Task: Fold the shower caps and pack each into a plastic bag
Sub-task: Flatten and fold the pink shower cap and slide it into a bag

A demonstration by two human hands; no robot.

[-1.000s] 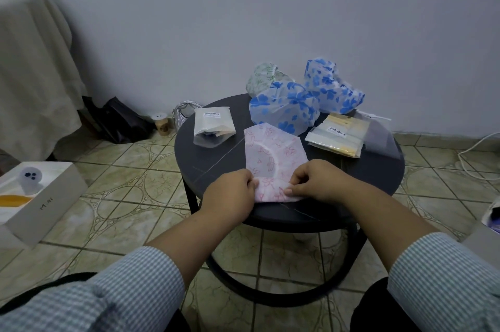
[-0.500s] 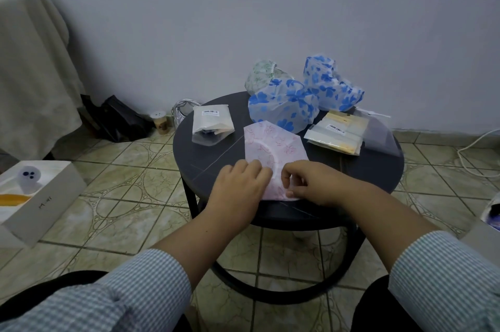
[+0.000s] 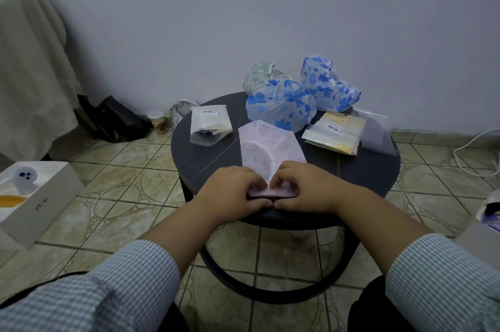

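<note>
A pink-patterned shower cap (image 3: 266, 146) lies flattened on the round black table (image 3: 213, 153). My left hand (image 3: 230, 192) and my right hand (image 3: 305, 188) meet at its near end, fingers curled round the rolled-up near edge. Two blue-flowered caps (image 3: 281, 105) (image 3: 328, 85) and a green-patterned cap (image 3: 259, 76) sit puffed up at the table's back. A packed plastic bag (image 3: 209, 123) lies at the left, a stack of flat bags (image 3: 335, 132) at the right.
A clear empty bag (image 3: 377, 134) lies beyond the stack. On the tiled floor stand a white box (image 3: 32, 196) at the left, a dark bag (image 3: 116, 120) by the wall and a white cable (image 3: 476, 147) at the right. A cloth-draped object (image 3: 29, 69) stands far left.
Both hands have come together at the cap's near end and turned its near edge over into a narrow roll. The cap's flat visible part is shorter than before.
</note>
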